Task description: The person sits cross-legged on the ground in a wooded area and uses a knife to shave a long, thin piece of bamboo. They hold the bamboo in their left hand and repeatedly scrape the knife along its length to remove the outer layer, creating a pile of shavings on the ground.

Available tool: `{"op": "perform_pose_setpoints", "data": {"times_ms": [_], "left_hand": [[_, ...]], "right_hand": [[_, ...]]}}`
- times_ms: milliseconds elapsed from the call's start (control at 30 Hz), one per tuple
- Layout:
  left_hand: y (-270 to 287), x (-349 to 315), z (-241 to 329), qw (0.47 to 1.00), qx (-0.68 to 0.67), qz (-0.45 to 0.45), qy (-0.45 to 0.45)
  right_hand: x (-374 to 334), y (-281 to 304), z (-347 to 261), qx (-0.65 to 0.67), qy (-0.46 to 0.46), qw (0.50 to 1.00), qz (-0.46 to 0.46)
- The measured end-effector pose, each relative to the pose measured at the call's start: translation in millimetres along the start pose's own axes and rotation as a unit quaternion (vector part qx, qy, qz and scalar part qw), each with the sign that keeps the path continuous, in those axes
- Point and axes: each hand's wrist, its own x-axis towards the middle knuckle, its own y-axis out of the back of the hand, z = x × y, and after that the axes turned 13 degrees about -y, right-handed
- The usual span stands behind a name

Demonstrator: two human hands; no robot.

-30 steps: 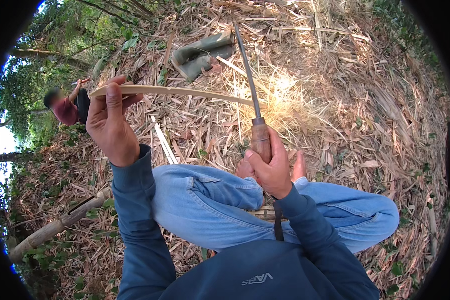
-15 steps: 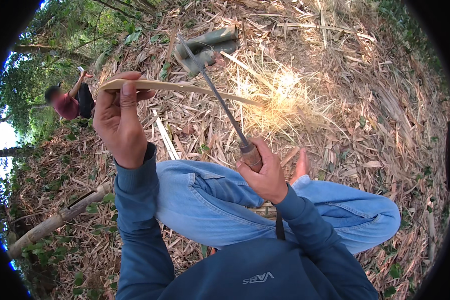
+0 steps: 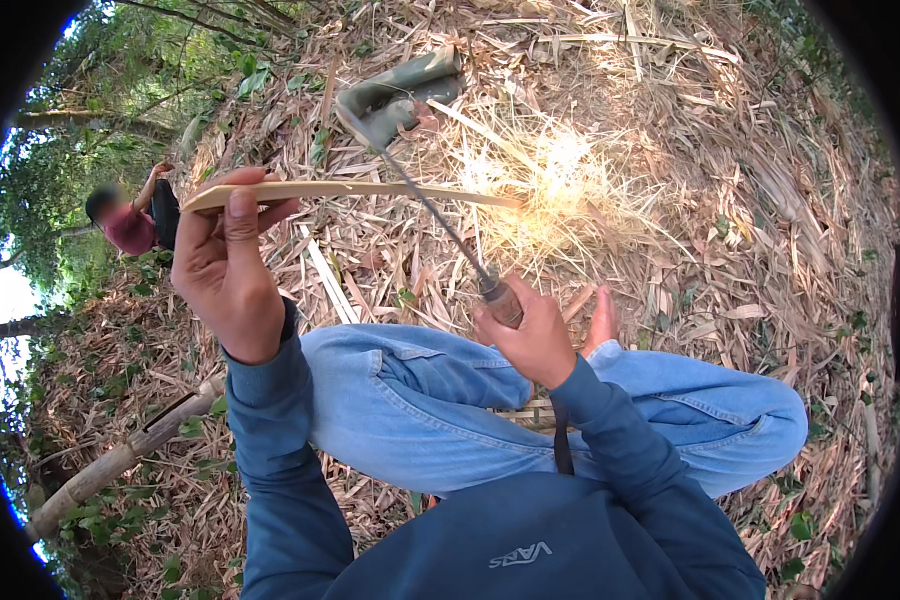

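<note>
One head-worn fisheye looks down from close above the blue jeans (image 3: 435, 410).

Left fingers (image 3: 242, 215) pinch pale strip (image 3: 315, 188); right fingers (image 3: 526, 295) grip wooden-handled blade (image 3: 438, 217); 2 green boots (image 3: 410, 78) lie beyond.

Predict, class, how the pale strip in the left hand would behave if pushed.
The pale strip probably flexes rather than flops: held near one end by the left hand, it reaches out with only a gentle curve. It is likely light, since it looks thin.
</note>
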Motion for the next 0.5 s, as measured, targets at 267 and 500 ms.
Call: {"op": "perform_pose_setpoints", "data": {"times_ms": [267,500], "left_hand": [[-1.2,-0.3,0.2,1.0,0.012,0.002,-0.012],[-3.0,-1.8,-2.1,1.0,0.023,0.008,-0.017]], "right_hand": [[17.9,0.6,28.2,-0.076,-0.101,0.989,0.077],[11.9,-5.5,40.5,-0.026,0.025,0.999,-0.029]]}}
